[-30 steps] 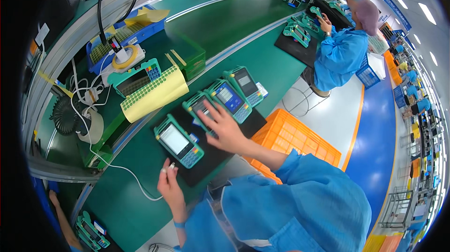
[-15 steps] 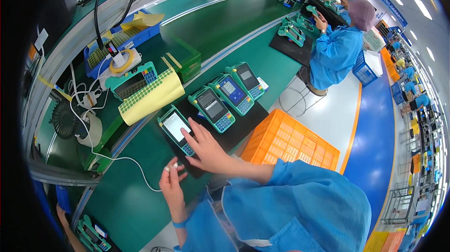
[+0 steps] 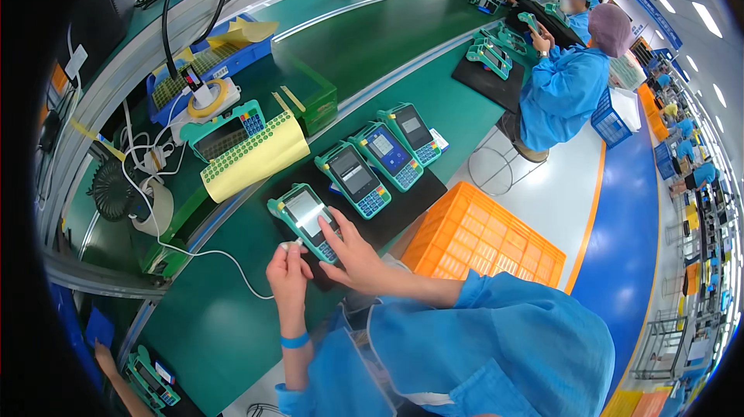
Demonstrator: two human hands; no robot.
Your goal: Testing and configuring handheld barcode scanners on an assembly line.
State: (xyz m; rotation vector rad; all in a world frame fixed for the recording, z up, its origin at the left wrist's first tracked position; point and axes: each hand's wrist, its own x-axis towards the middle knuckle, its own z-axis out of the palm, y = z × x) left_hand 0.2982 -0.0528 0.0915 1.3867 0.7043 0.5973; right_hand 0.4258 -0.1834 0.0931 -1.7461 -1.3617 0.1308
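Note:
Several teal handheld payment terminals lie in a row on a black mat point(image 3: 418, 198). My right hand point(image 3: 350, 250) rests on the keypad end of the nearest terminal point(image 3: 307, 218), whose screen glows pale. My left hand point(image 3: 288, 271) pinches the white plug of a thin white cable point(image 3: 203, 254) right at that terminal's near-left edge. Further along the mat lie a dark-screened terminal point(image 3: 356, 177), a blue-screened one point(image 3: 389, 155) and another dark one point(image 3: 411, 131).
A yellow perforated sheet point(image 3: 256, 158) leans on a teal tray. Behind are a green box point(image 3: 314, 91), a tape roll point(image 3: 209, 97) and a small fan point(image 3: 115, 188). An orange crate point(image 3: 480, 242) stands to my right. A person in blue point(image 3: 562, 87) works further down the bench.
My right hand came back from the middle terminals to the nearest one. My left hand moved up with the cable plug to that terminal's edge.

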